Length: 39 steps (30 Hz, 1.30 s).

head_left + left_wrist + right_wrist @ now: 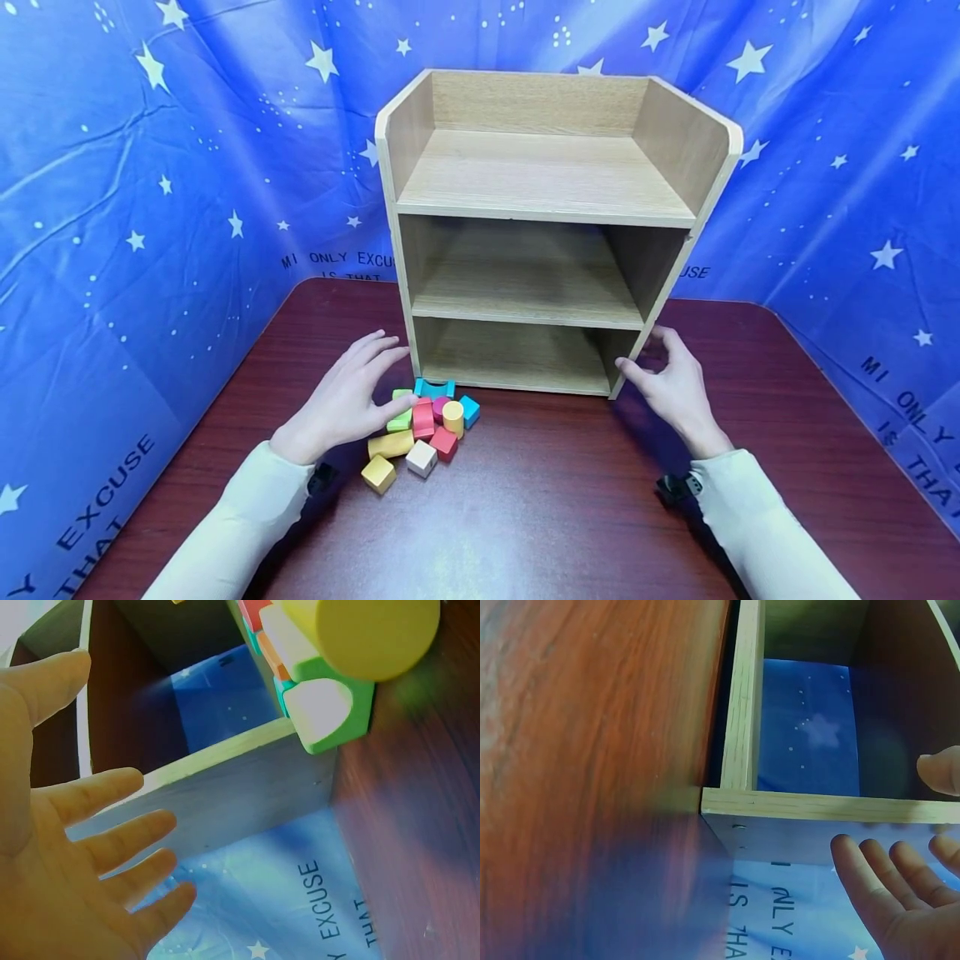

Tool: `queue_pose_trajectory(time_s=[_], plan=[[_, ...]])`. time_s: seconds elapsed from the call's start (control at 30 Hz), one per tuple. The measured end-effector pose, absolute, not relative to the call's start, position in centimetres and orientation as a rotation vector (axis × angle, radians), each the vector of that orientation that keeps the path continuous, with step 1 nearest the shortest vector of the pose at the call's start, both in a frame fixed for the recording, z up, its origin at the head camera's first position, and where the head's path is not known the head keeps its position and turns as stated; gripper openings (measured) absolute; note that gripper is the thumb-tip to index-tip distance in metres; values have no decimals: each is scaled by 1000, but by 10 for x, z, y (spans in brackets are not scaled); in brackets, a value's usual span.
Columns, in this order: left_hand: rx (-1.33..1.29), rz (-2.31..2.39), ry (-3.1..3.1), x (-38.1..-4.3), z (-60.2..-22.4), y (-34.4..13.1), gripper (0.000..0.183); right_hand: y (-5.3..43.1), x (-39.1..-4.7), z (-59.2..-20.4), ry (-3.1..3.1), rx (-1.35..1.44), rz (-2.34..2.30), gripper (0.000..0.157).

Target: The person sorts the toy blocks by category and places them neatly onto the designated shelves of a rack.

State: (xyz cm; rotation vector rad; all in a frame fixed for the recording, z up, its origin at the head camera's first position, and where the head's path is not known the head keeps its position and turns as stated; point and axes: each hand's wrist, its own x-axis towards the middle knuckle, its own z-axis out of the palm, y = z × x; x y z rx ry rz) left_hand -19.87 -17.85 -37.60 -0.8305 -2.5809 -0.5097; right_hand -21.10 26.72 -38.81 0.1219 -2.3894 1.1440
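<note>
A wooden shelf unit (528,212) with three levels stands upright on the dark red table. My left hand (341,400) is spread beside its lower left side, with the thumb above a pile of toy blocks (423,420). In the left wrist view that hand (82,825) has straight, separated fingers and holds nothing. My right hand (675,387) is at the lower right side panel (802,806), thumb toward the front edge and fingers along the outer side. Those fingers (866,881) look extended; whether they touch the panel I cannot tell.
Among the blocks are a yellow cylinder (453,418), a white cube (422,458), a red cube (444,444) and a green arch (330,712). A blue curtain (202,167) with white stars encloses the back and sides of the table (525,517).
</note>
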Motion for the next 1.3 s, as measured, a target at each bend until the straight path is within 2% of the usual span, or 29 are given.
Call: queue_pose_trajectory(time_s=[1.3], plan=[[-1052, -674, -2620, -189, -385, -146, 65, 261, -210, -393, -2342, 81, 1112, 38]])
